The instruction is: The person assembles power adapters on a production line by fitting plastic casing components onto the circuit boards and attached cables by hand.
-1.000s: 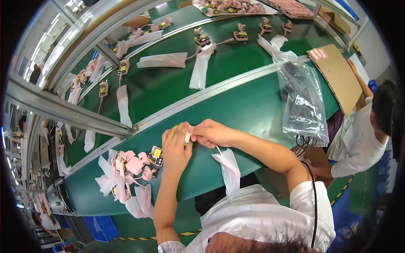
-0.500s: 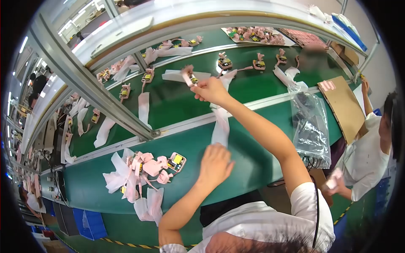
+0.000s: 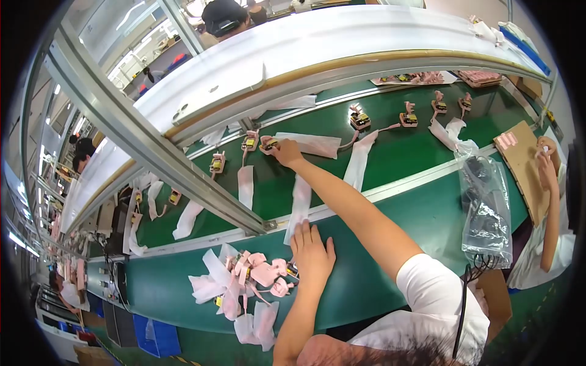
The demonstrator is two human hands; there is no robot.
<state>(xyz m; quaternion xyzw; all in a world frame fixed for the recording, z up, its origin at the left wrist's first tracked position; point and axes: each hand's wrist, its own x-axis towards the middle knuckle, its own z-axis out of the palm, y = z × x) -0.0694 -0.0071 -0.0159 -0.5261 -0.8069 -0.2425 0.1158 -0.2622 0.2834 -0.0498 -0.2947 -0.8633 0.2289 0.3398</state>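
Over the green conveyor belt (image 3: 332,177), my right hand (image 3: 285,152) is closed on a small pink-cased circuit unit (image 3: 267,145) with a yellow block in it. A white foam-like sleeve (image 3: 299,204) extends down from below this hand across the metal rail. My left hand (image 3: 312,253) lies flat with its fingers stretched, the fingertips at the sleeve's lower end. To the left of that hand is a heap of pink units and white sleeves (image 3: 253,274) on the green worktop (image 3: 378,262).
Several similar units, such as a pink unit (image 3: 360,119), lie along the belt. A slanted metal post (image 3: 165,140) crosses the left side. On the right are a clear plastic bag (image 3: 486,207), a cardboard sheet (image 3: 519,165) and a co-worker's hands (image 3: 546,155).
My view has shifted, moving the scene rightward and down. My right hand has lowered the unit toward the belt beside other units. My left hand has flattened near the sleeve's end.
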